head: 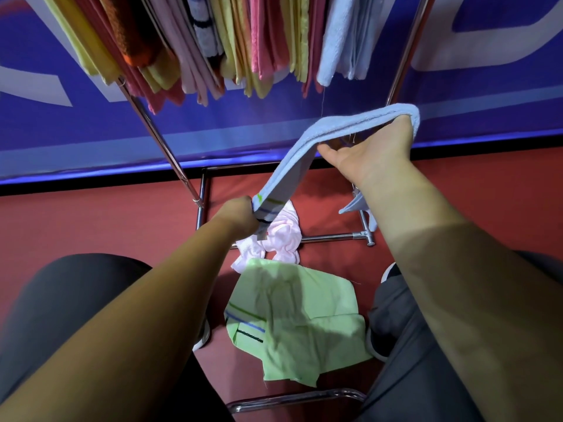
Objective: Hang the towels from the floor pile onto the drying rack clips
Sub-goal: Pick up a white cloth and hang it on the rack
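Observation:
A light blue towel (307,153) with a striped end stretches between my two hands below the rack. My left hand (237,216) grips its striped end in a fist. My right hand (374,150) is inside the towel's fold, which drapes over its fingers; the thumb points left. One blue corner hangs down behind my right wrist. On the red floor between my legs lie a green towel (298,324) and a crumpled pink towel (283,236). Several towels (213,41) in yellow, pink, orange and blue hang from the rack above; the clips are out of view.
The rack's chrome legs (164,147) slant down to a base bar (335,237) on the red floor. Another chrome bar (292,399) runs near my feet. A blue and white banner (76,123) stands behind the rack. My dark trouser legs flank the pile.

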Action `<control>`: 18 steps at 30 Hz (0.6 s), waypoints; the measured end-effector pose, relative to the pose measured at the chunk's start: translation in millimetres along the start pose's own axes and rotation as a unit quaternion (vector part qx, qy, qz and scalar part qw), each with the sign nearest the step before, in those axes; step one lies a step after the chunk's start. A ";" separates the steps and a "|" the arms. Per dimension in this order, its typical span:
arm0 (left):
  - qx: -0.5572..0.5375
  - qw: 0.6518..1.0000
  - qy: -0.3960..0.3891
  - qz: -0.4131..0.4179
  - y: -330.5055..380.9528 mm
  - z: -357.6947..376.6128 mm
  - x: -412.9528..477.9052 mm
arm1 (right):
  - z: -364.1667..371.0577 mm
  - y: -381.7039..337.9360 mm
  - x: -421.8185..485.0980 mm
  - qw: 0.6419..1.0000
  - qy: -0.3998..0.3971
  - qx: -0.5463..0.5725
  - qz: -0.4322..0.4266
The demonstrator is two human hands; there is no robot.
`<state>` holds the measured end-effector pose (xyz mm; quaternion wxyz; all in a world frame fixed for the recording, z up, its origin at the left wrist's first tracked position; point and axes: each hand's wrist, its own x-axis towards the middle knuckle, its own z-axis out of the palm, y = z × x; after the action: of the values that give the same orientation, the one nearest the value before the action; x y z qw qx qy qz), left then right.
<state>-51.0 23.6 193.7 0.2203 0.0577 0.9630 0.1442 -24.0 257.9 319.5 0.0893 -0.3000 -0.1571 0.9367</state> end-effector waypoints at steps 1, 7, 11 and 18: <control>-0.018 1.000 -0.002 0.009 1.5 -0.3 -0.3 | -0.4 0.2 0.5 1.000 0.002 0.001 0.000; -0.228 0.973 -0.029 0.004 3.2 5.4 4.8 | -1.4 4.0 3.9 1.000 -0.003 -0.008 0.000; -0.370 0.929 -0.012 -0.005 10.1 -0.7 6.7 | -2.7 5.2 5.2 1.000 -0.006 -0.025 -0.002; -0.481 0.876 0.035 0.010 18.5 -19.9 4.2 | -4.3 4.9 6.6 0.999 0.012 -0.031 -0.018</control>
<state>-62.6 36.9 214.7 0.1854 -0.0506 0.7811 0.5941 -27.1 256.1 311.0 0.0982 -0.3106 -0.1907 0.9260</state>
